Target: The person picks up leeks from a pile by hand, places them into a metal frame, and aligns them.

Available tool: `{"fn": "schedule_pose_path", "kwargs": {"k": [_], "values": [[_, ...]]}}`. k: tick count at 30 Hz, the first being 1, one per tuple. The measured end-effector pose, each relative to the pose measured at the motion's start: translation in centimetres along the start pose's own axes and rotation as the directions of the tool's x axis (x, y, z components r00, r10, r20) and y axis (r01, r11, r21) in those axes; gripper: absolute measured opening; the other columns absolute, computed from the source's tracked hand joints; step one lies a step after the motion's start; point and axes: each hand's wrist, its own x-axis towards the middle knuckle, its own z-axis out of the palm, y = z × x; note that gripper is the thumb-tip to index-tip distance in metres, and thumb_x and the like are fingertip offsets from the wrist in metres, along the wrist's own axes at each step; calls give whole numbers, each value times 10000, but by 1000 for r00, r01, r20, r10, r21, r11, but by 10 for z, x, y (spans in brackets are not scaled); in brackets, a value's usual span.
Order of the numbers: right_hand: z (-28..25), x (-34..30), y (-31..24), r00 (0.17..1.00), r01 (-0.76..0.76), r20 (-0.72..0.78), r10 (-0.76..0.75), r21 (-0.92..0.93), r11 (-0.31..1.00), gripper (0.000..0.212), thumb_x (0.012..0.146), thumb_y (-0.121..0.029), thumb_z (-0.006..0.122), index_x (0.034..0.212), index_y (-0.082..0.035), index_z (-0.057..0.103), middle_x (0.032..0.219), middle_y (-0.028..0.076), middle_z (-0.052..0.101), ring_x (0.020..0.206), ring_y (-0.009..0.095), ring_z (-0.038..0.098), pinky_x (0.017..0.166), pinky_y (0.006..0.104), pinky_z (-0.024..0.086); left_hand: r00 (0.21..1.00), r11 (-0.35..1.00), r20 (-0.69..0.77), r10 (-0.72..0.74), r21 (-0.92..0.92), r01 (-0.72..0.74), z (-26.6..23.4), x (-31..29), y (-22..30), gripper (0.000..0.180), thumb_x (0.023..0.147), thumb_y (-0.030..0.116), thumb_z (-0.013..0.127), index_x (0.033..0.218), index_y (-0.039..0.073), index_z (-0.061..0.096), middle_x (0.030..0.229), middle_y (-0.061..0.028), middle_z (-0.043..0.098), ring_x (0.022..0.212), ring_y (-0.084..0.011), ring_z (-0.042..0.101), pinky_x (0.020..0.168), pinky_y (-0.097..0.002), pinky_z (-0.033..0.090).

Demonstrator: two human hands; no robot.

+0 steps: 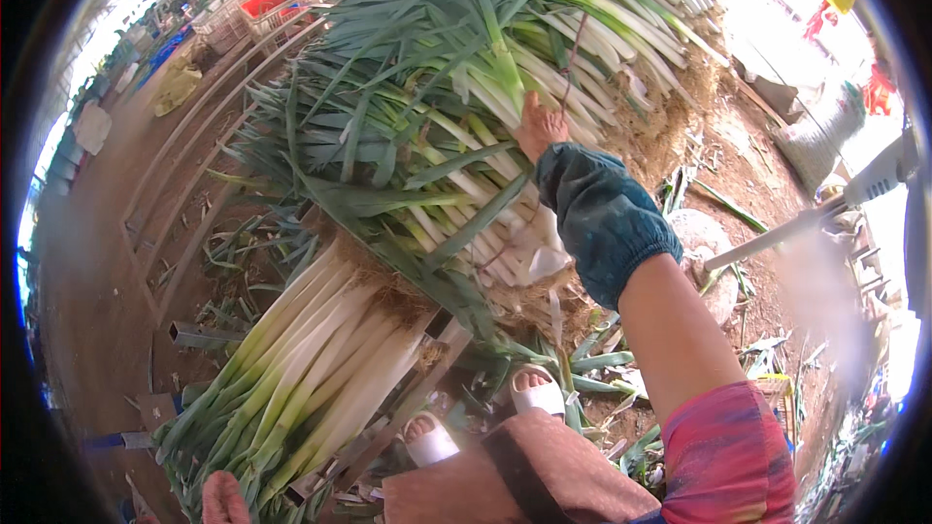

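Observation:
A big heap of leeks (456, 136) with long green leaves, white stalks and rooty ends fills the upper middle, some of it bound with thin cord. My right hand (542, 126), below a dark green sleeve cover (607, 218), has its fingers around a single leek (500, 68) that lies across the top of the heap. Nearer, a row of leeks (320, 330) rests on a metal frame (388, 432), leaves toward me. At the lower edge my left hand (223, 497) shows only in part beside those leaves; its fingers are mostly hidden.
Loose leaf trimmings (621, 378) litter the earth floor around my white sandals (537, 390). A grey pole (777, 238) slants in from the right. Curved metal bars (194, 165) stand at left, with a red basket (264, 2) behind. A pale sack (825, 136) lies far right.

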Motion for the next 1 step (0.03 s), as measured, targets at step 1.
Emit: {"fn": "schedule_pose_path", "kwargs": {"k": [1], "values": [[6, -5, 2, 999, -10, 32, 9, 18, 1000, 507, 752, -168, 590, 1183, -8, 376, 969, 237, 573, 883, 383, 561, 725, 488, 464, 1000, 1000, 1, -8, 5, 8, -3, 1, 4, 349, 907, 233, 475, 1191, 51, 567, 1166, -156, 582, 1051, -317, 556, 933, -457, 415]]}}
